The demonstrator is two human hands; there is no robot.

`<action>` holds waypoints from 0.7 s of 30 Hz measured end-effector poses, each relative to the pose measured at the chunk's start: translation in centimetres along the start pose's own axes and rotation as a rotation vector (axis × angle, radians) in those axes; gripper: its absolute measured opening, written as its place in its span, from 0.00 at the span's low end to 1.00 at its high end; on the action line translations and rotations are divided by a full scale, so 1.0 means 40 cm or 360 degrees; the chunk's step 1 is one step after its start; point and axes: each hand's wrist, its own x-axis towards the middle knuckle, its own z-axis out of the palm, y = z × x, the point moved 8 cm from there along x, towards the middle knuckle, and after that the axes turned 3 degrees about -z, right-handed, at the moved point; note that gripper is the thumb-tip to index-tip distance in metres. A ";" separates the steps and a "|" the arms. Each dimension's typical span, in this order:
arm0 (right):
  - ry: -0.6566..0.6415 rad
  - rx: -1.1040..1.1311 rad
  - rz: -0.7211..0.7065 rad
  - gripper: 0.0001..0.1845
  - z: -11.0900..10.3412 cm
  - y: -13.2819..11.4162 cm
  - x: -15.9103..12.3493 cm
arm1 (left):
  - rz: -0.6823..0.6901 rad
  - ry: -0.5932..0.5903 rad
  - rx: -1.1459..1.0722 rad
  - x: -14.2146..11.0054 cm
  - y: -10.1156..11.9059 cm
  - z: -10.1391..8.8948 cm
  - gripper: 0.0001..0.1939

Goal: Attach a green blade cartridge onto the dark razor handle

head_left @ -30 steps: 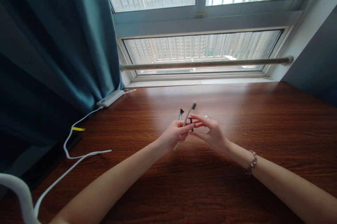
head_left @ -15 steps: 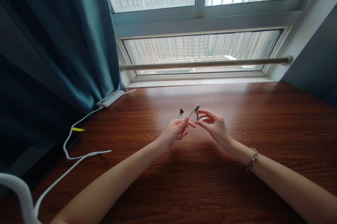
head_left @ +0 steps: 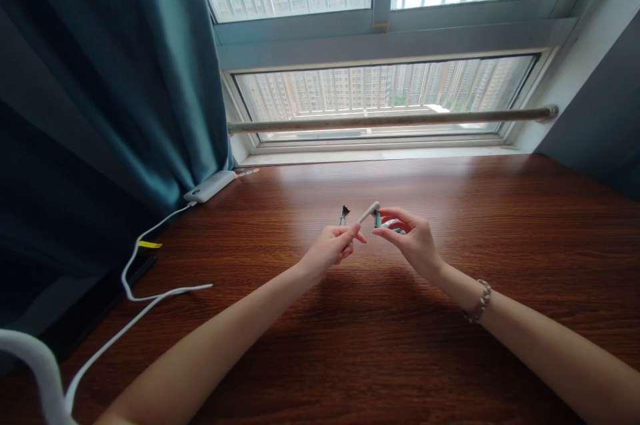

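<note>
Left hand [head_left: 336,245], one: closed in a narrow grip on a toothbrush [head_left: 369,213], thumb laid along the handle, the index finger stretched out below. The brush slants up and to the right, its head at the right hand.

Right hand [head_left: 415,238], one: thumb and fingers pinch a small black-and-teal piece [head_left: 377,220], kept upright at the fingertips. The bristles lie against or just beside this piece; I cannot tell how firmly they meet. Both articles are over the middle of the desk [head_left: 300,338].

Teal-and-pale article [head_left: 399,231], one: partly hidden behind the fingers of the right hand; I cannot tell whether it is held or lies beyond.

Dark-tipped slim article [head_left: 344,214], one: just beyond the left hand, its lower part hidden from me.

Bracelet [head_left: 483,302], one: linked, on the right wrist.

Desk: brown, wood-grained, reaching to the window [head_left: 385,88].

White power strip [head_left: 211,186], one: at the far left of the desk, against a blue curtain [head_left: 145,78], well apart from both hands.

White cable [head_left: 129,265], one: running from the strip, bearing a yellow tag [head_left: 150,245].

Rail [head_left: 390,122], one: level, across the lower window pane.
</note>
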 end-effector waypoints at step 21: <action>0.0069 0.0206 0.0176 0.20 -0.009 0.029 0.004 | 0.0085 -0.0042 -0.0158 -0.009 0.011 0.015 0.23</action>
